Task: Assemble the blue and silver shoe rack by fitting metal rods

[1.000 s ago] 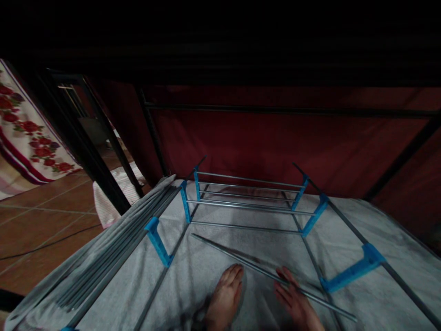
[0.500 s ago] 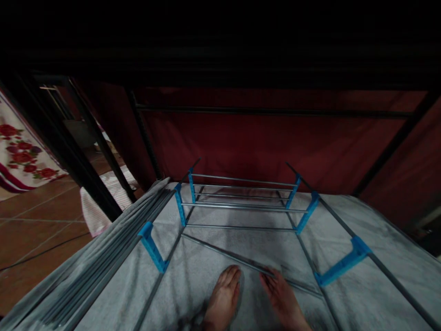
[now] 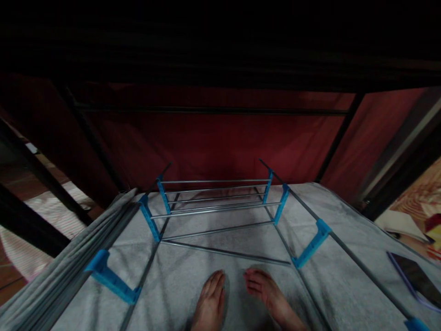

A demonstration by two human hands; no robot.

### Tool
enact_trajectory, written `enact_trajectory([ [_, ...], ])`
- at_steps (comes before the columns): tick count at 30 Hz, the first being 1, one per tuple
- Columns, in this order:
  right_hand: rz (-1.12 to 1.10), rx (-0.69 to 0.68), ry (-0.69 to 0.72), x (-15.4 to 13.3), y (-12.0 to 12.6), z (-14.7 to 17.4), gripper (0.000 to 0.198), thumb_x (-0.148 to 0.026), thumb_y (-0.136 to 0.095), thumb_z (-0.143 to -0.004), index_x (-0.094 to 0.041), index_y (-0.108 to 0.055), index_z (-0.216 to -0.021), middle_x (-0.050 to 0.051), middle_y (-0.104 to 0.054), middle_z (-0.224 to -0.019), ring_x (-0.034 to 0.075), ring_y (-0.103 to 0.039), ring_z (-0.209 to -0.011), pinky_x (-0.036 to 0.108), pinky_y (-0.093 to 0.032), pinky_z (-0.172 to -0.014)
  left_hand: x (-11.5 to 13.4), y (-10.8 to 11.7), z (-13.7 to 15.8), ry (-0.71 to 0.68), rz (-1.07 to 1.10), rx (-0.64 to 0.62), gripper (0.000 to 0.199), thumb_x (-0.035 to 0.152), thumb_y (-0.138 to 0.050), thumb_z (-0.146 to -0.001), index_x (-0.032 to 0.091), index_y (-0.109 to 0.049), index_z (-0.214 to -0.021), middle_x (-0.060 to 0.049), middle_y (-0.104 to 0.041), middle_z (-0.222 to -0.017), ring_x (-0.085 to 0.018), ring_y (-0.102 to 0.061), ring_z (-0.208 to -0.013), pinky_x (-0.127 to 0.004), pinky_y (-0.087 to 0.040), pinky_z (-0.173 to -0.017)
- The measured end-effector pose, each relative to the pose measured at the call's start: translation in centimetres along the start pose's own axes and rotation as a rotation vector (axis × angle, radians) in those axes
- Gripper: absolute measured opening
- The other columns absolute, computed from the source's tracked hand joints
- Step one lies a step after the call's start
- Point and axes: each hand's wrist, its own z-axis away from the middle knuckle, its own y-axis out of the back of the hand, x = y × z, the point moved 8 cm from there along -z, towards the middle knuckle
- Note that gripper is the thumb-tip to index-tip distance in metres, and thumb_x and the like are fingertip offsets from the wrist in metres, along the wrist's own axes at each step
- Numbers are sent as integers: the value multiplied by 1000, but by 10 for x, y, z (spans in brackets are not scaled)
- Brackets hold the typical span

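Metal rod (image 3: 223,251) slanting between rack rails (image 3: 361,265), left hand (image 3: 210,298), right hand (image 3: 264,288) near, each grip seemingly released

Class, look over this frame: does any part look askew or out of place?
One metal rod lies slanted across the grey cloth. It looks odd because the rods behind it run between blue brackets, while its right end seems to stop short of one.
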Motion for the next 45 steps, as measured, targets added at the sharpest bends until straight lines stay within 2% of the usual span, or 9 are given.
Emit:
enact_trajectory([
  [4, 307, 132, 158, -6, 5, -5, 44, -60, -72, -68, -22, -72, -90, 9, -72, -85, 22, -65, -71, 37, -53, -66, 0, 0, 0, 3, 14, -9, 43, 24, -43, -98, 24, -59, -138, -5, -67, -135, -20, -64, -123, -38, -60, -99],
  [8, 455, 105, 256, -7, 3, -3, 42, -60, -62, -77, -21, -72, -91, 9, -71, -88, 23, -65, -77, 35, -53, -66, 1, 1, 1, 14, 33, -40, 44, 25, -43, -99, 25, -57, -140, -5, -65, -138, -20, -62, -126, -39, -59, -102],
  [15, 490, 115, 325, -7, 2, 10, 44, -62, -58, -81, -22, -73, -90, 10, -71, -89, 23, -64, -78, 34, -53, -69, 1, 0, 1, 60, 19, -96, 45, 24, -40, -99, 26, -58, -141, -4, -63, -141, -20, -60, -129, -39, -57, -105],
  [23, 469, 195, 374, -9, 5, 16, 26, -46, -62, -80, -25, -76, -88, 8, -73, -87, 26, -66, -78, 37, -55, -71, 9, 8, -2, 74, 1, -126, 46, 21, -38, -100, 22, -55, -142, -5, -62, -142, -20, -58, -132, -39, -55, -107],
  [31, 571, 153, 422, -12, 2, 25, 29, -48, -56, -86, -28, -76, -92, 7, -74, -92, 27, -67, -80, 40, -55, -79, 15, 12, -3, 107, 11, -141, 47, 21, -37, -100, 21, -54, -143, -6, -61, -143, -20, -55, -135, -41, -51, -111],
  [36, 580, 126, 483, -13, 1, 27, 38, -51, -53, -89, -21, -76, -95, 10, -74, -92, 25, -66, -79, 37, -54, -78, 14, 13, -1, 110, 11, -133, 45, 23, -38, -101, 22, -54, -143, -5, -60, -145, -19, -54, -136, -40, -52, -111],
  [39, 601, 105, 503, -13, -1, 28, 36, -46, -51, -92, -21, -76, -97, 10, -73, -93, 24, -66, -81, 36, -53, -78, 12, 12, 0, 119, 7, -130, 45, 24, -38, -101, 23, -54, -144, -5, -60, -145, -19, -54, -136, -39, -52, -110],
  [45, 649, 70, 563, -15, -6, 33, 29, -37, -52, -93, -26, -78, -97, 9, -74, -99, 25, -68, -96, 36, -51, -90, 15, 12, -4, 103, 5, -149, 45, 23, -38, -100, 22, -54, -142, -5, -60, -144, -20, -55, -135, -42, -52, -111],
])
